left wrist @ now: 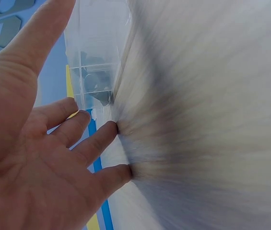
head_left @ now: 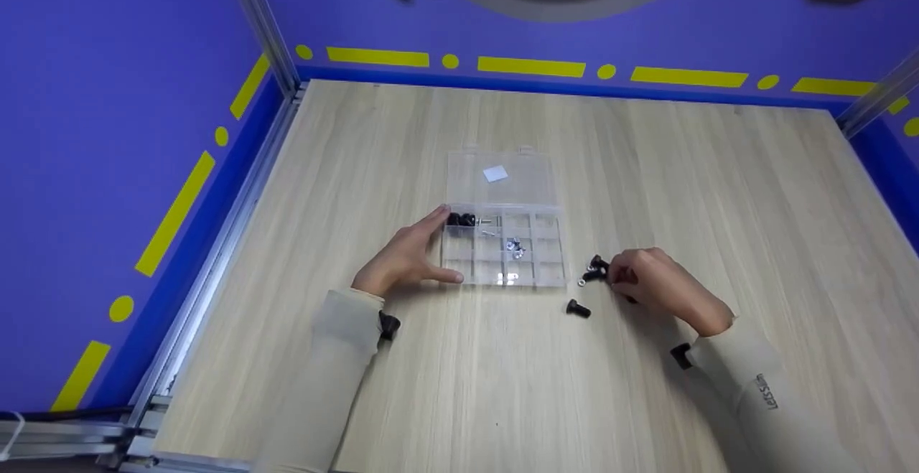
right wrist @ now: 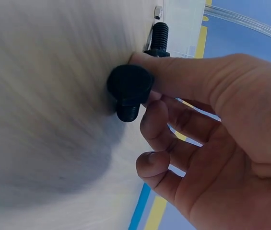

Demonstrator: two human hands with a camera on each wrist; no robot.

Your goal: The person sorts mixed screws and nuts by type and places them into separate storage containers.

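Note:
A clear plastic compartment box (head_left: 535, 232) lies with its lid (head_left: 470, 179) folded back. My left hand (head_left: 406, 254) rests at the box's left side, fingers spread, fingertips at the far left corner and thumb by the near one. Black pieces (head_left: 461, 219) fill the far left compartment. Small silver pieces (head_left: 515, 247) lie in a middle one. To the right of the box, my right hand (head_left: 650, 279) pinches a black bolt (right wrist: 159, 38) with thumb and curled fingers; the thumb hides the contact. Another black bolt (right wrist: 130, 86) shows in front of that thumb.
A loose black bolt (head_left: 578, 308) lies off the box's near right corner. Small silver nuts (head_left: 582, 283) lie beside the bolts near my right hand. A white label (head_left: 495, 173) shows on the lid. Blue panels (head_left: 531, 35) stand along the table's far and left edges.

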